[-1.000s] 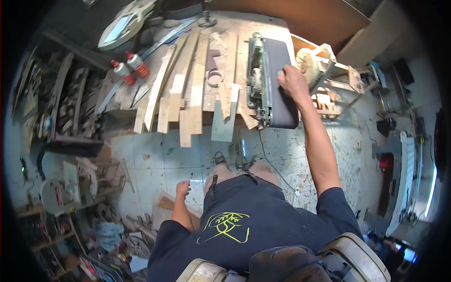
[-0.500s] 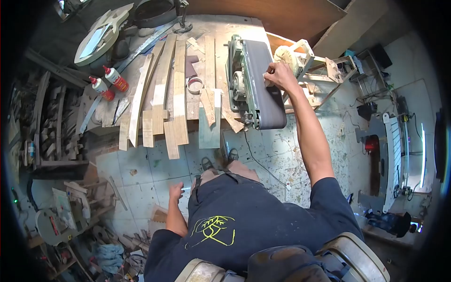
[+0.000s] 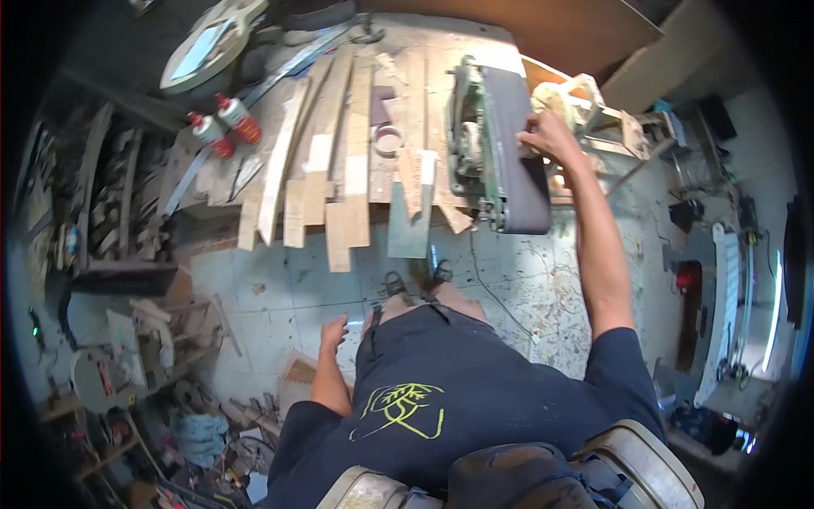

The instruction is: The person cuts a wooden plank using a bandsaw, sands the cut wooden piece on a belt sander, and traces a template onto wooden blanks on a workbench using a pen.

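Holds pinched right hand (image 3: 549, 138) against or just above belt sander (image 3: 517, 193), one o'clock on bench (image 3: 462, 30); cannot tell which, nor whether gripping anything. Hangs left hand (image 3: 333, 332) half-open, seven o'clock, palm hard to see.

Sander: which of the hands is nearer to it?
Right. The right hand is at the sander, over its right side; the left hand is well away, lower in the view.

The dark short-sleeved shirt (image 3: 509, 386) bears a yellow-green line emblem (image 3: 401, 409) at left. Nearest is a dark mask (image 3: 517, 477) between pale, scuffed cartridges (image 3: 649, 462); dark shoes (image 3: 394, 283) show farther off.
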Demonstrator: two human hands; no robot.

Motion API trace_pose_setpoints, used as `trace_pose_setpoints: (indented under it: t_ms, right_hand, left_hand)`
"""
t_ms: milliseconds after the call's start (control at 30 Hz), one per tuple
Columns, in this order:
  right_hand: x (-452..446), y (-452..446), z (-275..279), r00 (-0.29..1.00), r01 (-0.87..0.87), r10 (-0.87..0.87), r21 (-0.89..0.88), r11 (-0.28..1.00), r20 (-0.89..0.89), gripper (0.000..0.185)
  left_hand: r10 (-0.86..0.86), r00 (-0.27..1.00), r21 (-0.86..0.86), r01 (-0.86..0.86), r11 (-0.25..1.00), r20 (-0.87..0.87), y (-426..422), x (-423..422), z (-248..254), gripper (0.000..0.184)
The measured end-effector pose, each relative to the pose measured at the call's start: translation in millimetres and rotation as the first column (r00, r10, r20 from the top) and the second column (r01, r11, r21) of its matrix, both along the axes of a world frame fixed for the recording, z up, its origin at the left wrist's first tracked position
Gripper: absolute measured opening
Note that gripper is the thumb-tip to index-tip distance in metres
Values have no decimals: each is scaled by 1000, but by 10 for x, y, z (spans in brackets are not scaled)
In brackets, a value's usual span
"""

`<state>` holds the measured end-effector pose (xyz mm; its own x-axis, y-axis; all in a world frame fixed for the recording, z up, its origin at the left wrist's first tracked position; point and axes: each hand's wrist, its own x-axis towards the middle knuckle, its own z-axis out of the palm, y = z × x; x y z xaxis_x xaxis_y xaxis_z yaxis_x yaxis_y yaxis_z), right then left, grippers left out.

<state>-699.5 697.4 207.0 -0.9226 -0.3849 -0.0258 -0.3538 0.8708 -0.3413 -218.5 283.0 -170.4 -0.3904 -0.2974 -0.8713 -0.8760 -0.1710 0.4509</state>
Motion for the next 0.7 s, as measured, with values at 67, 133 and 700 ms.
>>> trace_pose_setpoints:
  t_ms: [67,133,700]
  right_hand:
    - [9,-29,30,999,2,-1,-28,1000,53,24]
    - [73,-93,138,997,-7,9,-33,999,80,22]
    - [-148,99,32,989,-43,34,58,997,147,26]
  left_hand:
    - [8,1000,2,-8,1000,-17,-37,-16,-66,55]
    - [-6,1000,0,6,1000,-25,0,-60,-78,54]
    - [3,999,20,-4,1000,45,149,102,-18,56]
